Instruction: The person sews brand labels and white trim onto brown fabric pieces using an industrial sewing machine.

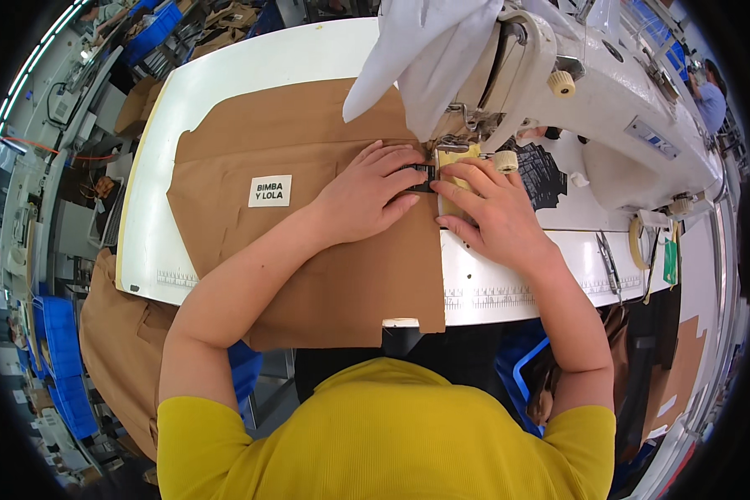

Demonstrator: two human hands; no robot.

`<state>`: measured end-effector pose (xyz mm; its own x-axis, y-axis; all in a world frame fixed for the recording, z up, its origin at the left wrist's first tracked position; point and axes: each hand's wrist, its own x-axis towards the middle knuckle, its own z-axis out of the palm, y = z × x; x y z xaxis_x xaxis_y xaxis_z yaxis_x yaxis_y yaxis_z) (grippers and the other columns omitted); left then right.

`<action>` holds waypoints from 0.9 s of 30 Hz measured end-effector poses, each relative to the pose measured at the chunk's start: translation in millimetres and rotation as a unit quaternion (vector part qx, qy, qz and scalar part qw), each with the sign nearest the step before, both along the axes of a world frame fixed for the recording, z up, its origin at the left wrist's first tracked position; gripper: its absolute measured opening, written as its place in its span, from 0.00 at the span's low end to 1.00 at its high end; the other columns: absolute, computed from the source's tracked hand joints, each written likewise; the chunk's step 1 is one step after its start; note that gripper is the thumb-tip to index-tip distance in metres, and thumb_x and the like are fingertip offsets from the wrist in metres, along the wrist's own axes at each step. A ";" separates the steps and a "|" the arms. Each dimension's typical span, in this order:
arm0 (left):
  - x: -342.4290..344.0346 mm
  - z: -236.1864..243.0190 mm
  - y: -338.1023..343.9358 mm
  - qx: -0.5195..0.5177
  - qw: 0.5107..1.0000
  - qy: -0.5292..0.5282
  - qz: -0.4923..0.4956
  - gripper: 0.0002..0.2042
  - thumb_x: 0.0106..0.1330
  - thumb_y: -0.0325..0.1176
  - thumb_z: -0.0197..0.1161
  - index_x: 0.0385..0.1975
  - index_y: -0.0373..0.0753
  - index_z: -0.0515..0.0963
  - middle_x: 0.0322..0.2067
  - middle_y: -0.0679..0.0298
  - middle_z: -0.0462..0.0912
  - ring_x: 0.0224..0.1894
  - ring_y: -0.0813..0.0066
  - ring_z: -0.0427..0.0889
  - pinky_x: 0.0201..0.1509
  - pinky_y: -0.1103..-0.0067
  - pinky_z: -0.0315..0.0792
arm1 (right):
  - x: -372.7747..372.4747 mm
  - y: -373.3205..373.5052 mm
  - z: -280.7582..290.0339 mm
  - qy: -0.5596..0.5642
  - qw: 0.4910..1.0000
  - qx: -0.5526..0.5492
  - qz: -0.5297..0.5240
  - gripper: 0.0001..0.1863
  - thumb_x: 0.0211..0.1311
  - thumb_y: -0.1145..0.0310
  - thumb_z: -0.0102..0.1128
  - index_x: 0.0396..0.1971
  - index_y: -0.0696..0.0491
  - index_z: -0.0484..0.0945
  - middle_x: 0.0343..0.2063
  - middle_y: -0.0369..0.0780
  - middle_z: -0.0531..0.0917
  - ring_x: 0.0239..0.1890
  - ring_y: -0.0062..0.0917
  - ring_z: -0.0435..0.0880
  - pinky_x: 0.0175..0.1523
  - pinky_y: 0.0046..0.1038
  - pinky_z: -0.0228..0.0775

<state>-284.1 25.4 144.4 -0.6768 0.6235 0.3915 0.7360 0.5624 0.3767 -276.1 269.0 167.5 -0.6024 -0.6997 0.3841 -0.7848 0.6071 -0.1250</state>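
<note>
A brown fabric panel (308,275) lies across the white sewing table, its right edge beside the presser foot (452,146) of a white sewing machine (625,108). A small black label (423,177) sits on that edge. My left hand (371,193) rests on the panel, fingers stretched out and fingertips on the label. My right hand (492,208) is open, fingers spread and slightly bent. Its fingertips touch down at the label's right side, over the yellow plate (454,158) by the foot. The needle tip is too small to make out.
A white printed tag (271,191) lies on the panel. Grey-white cloth (433,58) hangs over the machine head. Right of the foot is a pile of black labels (542,175). Thread snips (610,262) and a tape roll (639,242) lie at the right. More brown fabric (112,333) hangs left.
</note>
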 end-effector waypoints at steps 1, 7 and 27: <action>-2.7 0.1 0.3 -0.002 1.000 -0.002 0.000 0.14 0.63 0.34 0.60 0.47 0.39 0.75 0.56 0.59 0.71 0.63 0.57 0.67 0.69 0.57 0.56 | -1.4 0.7 -1.0 -0.001 1.000 0.021 -0.009 0.22 0.55 0.56 0.65 0.49 0.48 0.78 0.51 0.35 0.75 0.57 0.30 0.70 0.50 0.34 0.61; -1.1 0.0 3.4 -0.009 0.999 0.029 0.011 0.13 0.62 0.34 0.61 0.46 0.38 0.76 0.55 0.59 0.72 0.61 0.58 0.68 0.67 0.58 0.59 | -2.8 2.3 -1.3 -0.012 0.999 0.027 -0.017 0.23 0.55 0.55 0.64 0.51 0.46 0.77 0.51 0.35 0.75 0.56 0.29 0.71 0.50 0.35 0.61; -10.9 18.1 2.9 -0.053 0.997 0.047 -0.023 0.11 0.56 0.27 0.62 0.40 0.38 0.78 0.48 0.63 0.76 0.52 0.60 0.74 0.56 0.68 0.71 | -4.5 0.9 -3.0 -0.004 1.000 -0.008 -0.014 0.20 0.56 0.55 0.64 0.47 0.45 0.80 0.49 0.35 0.79 0.49 0.34 0.75 0.64 0.40 0.56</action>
